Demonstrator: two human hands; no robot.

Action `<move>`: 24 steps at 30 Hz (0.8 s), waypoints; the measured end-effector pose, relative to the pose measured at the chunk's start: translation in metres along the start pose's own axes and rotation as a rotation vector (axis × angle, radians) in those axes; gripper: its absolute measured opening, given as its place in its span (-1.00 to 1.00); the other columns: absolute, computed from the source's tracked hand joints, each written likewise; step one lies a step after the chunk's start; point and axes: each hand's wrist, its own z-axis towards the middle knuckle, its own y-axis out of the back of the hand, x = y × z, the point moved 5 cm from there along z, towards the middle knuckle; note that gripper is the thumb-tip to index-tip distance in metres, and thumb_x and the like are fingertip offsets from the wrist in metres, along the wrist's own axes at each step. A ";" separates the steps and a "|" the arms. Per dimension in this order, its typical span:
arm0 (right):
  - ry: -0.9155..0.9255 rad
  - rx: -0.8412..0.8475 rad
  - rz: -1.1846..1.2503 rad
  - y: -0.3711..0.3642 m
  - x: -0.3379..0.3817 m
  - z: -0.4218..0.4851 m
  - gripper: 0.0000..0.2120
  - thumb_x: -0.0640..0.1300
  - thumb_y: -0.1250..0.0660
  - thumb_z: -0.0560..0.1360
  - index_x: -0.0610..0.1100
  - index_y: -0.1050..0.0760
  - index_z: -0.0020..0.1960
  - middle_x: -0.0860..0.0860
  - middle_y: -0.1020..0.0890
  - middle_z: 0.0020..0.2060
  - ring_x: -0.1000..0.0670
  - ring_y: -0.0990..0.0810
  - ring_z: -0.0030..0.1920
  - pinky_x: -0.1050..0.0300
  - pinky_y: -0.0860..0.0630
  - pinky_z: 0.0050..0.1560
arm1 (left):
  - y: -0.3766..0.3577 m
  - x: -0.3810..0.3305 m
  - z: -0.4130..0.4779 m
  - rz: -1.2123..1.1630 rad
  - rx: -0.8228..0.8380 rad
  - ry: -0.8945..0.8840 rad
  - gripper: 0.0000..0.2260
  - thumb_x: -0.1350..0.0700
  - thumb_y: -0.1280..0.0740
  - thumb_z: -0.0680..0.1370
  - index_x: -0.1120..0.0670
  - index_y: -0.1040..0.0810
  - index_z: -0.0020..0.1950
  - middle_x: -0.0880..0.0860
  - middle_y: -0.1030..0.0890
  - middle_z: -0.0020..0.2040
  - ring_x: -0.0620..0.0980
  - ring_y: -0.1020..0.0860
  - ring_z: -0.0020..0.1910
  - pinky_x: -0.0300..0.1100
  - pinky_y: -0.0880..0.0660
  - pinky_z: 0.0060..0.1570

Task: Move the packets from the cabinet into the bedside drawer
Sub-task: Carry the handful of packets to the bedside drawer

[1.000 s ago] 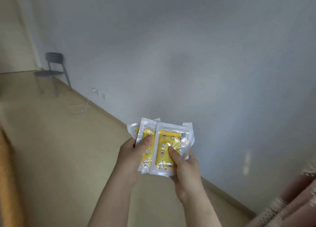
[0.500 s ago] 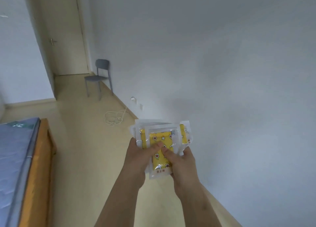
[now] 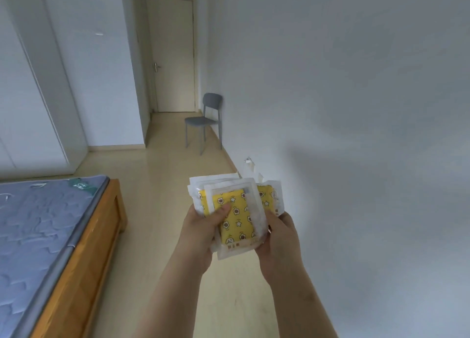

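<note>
- Grip, left hand (image 3: 201, 232): thumb (image 3: 223, 210) pressed flat on the face of the front packet (image 3: 239, 225), with the other fingers hidden behind the stack. The stack is pinched between thumb and fingers.
- Grip, right hand (image 3: 278, 238): curled round the lower right edge of the same stack. The fingers are mostly hidden behind it.
- Packets (image 3: 267, 197): a stack of clear-edged sachets with yellow printed inserts, held in the air in front of the person, between both hands, over the floor (image 3: 157, 185). The exact count cannot be told.
- Orientation, front packet: long axis runs from the person outward, near vertical in the view, with the upper end leaning slightly left. The printed face is toward the camera. A pale strip with small marks sits at the near, lower end.
- Orientation, rear packets: fanned behind the front one. One projects past the right edge and others project past the top and left edges.
- Bed frame (image 3: 101, 236): wooden, to the left of the hands and well apart from them. It carries a bare grey-blue mattress (image 3: 38, 223).
- Wall (image 3: 356, 108): plain white, on the right, with a socket (image 3: 248, 161) low down, seen just above the stack.
- Chair (image 3: 203, 121): grey, standing against that wall, beyond the socket.
- Door (image 3: 175, 52): closed, at the far end of the room.
- Tall white doors (image 3: 33, 83): closed, at far left, beyond the bed.
</note>
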 end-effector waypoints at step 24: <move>-0.056 0.257 -0.319 -0.281 -0.038 0.453 -0.81 -0.27 -0.20 0.55 -0.12 -0.54 0.07 -0.17 -0.65 -0.02 -0.14 -0.59 -0.08 -0.15 -0.53 0.06 | 0.122 -0.142 0.430 -0.091 -0.489 -0.227 -0.76 0.15 -0.41 0.47 0.02 -0.55 0.12 0.01 -0.71 -0.14 0.05 -0.69 -0.18 0.03 -0.62 -0.22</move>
